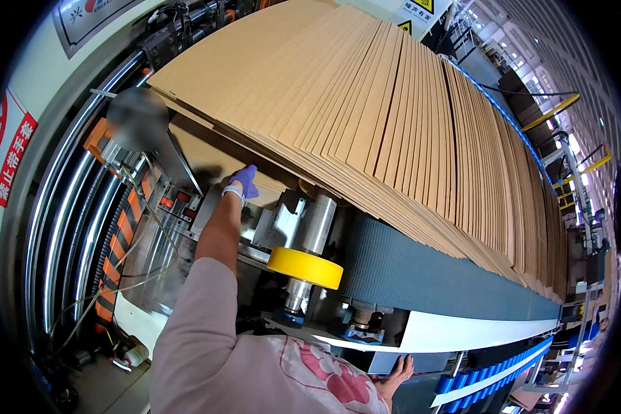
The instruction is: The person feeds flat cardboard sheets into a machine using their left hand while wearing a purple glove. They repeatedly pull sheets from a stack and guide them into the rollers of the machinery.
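My left hand, in a purple glove with a white band at the wrist, reaches into the gap below a long row of overlapping cardboard sheets. It is over a flat cardboard piece inside the machine. Its fingers are foreshortened, so I cannot tell whether they are closed or touching the board. My bare right hand rests at the edge of a grey panel, low in the view, fingers stretched out and nothing held.
A yellow wheel sits on a metal shaft near my left forearm. Right of it runs a dark textured conveyor belt beneath the sheets. Steel rods and a black-and-orange striped guard stand left. Blue rollers line the lower right.
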`<state>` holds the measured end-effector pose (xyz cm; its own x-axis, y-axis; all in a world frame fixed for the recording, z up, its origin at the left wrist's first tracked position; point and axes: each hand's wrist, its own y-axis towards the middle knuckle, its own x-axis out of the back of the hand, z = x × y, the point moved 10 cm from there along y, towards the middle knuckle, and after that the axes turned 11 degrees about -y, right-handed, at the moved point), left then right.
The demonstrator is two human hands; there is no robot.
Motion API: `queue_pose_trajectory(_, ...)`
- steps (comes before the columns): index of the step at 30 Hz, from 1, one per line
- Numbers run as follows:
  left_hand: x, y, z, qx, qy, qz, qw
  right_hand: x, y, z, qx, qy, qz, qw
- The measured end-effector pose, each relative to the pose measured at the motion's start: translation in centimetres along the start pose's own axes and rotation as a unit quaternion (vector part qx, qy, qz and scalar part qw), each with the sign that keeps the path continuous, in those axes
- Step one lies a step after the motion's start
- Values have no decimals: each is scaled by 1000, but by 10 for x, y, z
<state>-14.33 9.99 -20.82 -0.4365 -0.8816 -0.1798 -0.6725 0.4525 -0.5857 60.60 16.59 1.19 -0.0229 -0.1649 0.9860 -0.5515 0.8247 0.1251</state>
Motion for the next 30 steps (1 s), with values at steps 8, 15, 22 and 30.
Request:
queue_pose_trajectory(8,-28,-110,-105,-78,-512,144,843,3,-2,2,22,3,-23,999)
queue_pose_trajectory(15,-27,-132,-210,-219,-523,168,806,9,2,9,39,2,-51,998)
queue_pose_trajectory(22,-7,-91,-180,-226,-470,60,851,12,0,9,9,10,-36,999)
queue_pose_trajectory(30,-25,-79,-139,-188,-388,-35,902,9,-1,7,8,18,-37,999)
